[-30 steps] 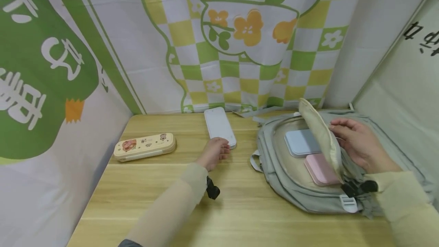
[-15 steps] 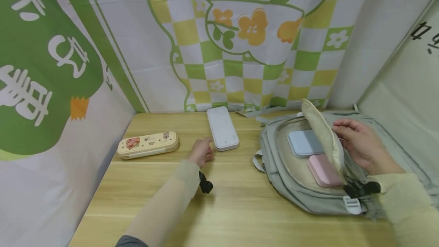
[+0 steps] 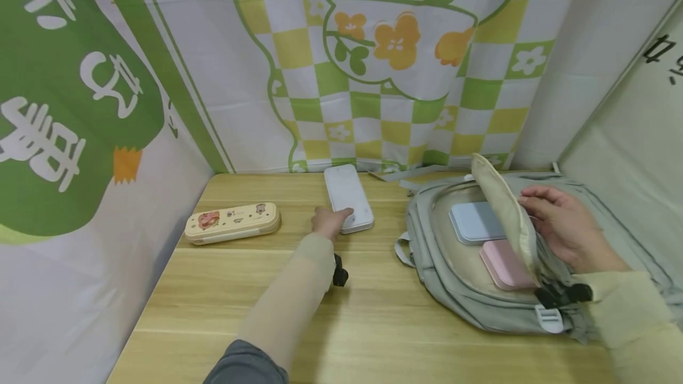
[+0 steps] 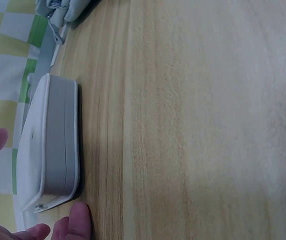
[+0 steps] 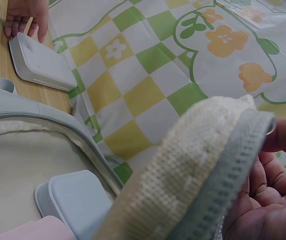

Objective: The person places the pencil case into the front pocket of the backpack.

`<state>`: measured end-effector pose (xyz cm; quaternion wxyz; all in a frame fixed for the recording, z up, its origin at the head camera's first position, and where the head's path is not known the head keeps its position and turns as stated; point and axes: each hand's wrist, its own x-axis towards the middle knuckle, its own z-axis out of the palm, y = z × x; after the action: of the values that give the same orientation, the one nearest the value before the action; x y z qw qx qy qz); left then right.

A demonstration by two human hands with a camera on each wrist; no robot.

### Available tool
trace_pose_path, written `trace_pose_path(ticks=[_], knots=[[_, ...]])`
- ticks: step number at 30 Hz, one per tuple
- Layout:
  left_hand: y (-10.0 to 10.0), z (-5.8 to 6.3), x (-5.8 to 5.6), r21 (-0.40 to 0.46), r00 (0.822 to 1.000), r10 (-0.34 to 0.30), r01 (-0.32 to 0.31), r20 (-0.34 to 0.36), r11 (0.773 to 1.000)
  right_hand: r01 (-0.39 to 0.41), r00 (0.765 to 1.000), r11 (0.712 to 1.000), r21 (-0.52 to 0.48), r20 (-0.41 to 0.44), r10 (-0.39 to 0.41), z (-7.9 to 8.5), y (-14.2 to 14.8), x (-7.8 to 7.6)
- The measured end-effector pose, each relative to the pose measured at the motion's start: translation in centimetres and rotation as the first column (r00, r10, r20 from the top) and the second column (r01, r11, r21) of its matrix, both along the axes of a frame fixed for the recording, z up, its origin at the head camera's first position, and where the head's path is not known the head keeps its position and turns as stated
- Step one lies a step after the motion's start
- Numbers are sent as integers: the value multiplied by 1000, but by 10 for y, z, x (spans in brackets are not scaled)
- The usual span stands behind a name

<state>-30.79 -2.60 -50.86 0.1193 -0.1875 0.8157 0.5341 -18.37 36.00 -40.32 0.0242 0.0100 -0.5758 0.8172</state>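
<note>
In the head view a white flat case [image 3: 349, 197], shaped like a pencil case, lies on the wooden table near the back curtain. My left hand [image 3: 329, 221] is at its near left side, thumb stretched over the top. The left wrist view shows fingertips [image 4: 79, 220] low by the case's end and the thumb apart above; whether they touch is unclear. On the right, my right hand [image 3: 562, 224] pinches the raised flap [image 3: 504, 212] of a grey backpack [image 3: 443, 283]. Inside its opened compartment lie a light blue case [image 3: 475, 222] and a pink case [image 3: 504, 265].
A cream pencil case [image 3: 233, 224] with cartoon prints lies at the left of the table [image 3: 213, 313]. Patterned cloth [image 3: 395, 99] hangs behind, and cloth walls stand at both sides. A backpack strap [image 3: 413, 173] trails along the back edge.
My left hand first drew left off the white case, then came back to its left side with the thumb over the top. My right hand keeps holding the flap up.
</note>
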Motion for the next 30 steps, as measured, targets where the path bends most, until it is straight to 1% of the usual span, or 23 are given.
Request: trace_pose_path(ticks=[3, 7, 8, 11, 13, 16, 20, 23, 25, 27, 30], knots=[[6, -3, -2, -105, 1000, -26, 25, 0, 994, 13, 1000, 1000, 21, 3, -13, -1, -1, 0], [15, -4, -2, -240, 997, -74, 72, -2, 968, 25, 1000, 999, 35, 6, -25, -1, -1, 0], [18, -2, 0, -267, 996, -84, 80, -4, 960, 28, 1000, 999, 32, 7, -28, -1, -2, 0], [23, 4, 5, -304, 996, -87, 81, -7, 949, 25, 1000, 1000, 11, 12, -25, -2, -2, 0], [24, 4, 6, -320, 997, -82, 75, -11, 945, 19, 1000, 1000, -2, 13, -18, -2, -3, 0], [24, 5, 6, -318, 996, -85, 77, -12, 945, 11, 1000, 1000, -14, 10, -11, -3, -3, -1], [22, 6, 4, -333, 993, -119, 111, -4, 936, 5, 1000, 1000, -22, 6, -4, -3, -3, -2], [20, 4, 3, -321, 990, -138, 123, -24, 939, 6, 1000, 1000, -24, 8, -5, -3, -3, -1], [20, 2, 2, -294, 986, -156, 135, -50, 946, 13, 1000, 1000, -20, 6, -13, -3, -3, -1], [20, 0, 1, -248, 981, -170, 143, -89, 958, 20, 1000, 1000, -12, 6, -20, -4, -3, 0], [17, -4, -1, -143, 976, -176, 158, -125, 977, 18, 1000, 1000, -2, 9, -18, -4, -4, 0]])
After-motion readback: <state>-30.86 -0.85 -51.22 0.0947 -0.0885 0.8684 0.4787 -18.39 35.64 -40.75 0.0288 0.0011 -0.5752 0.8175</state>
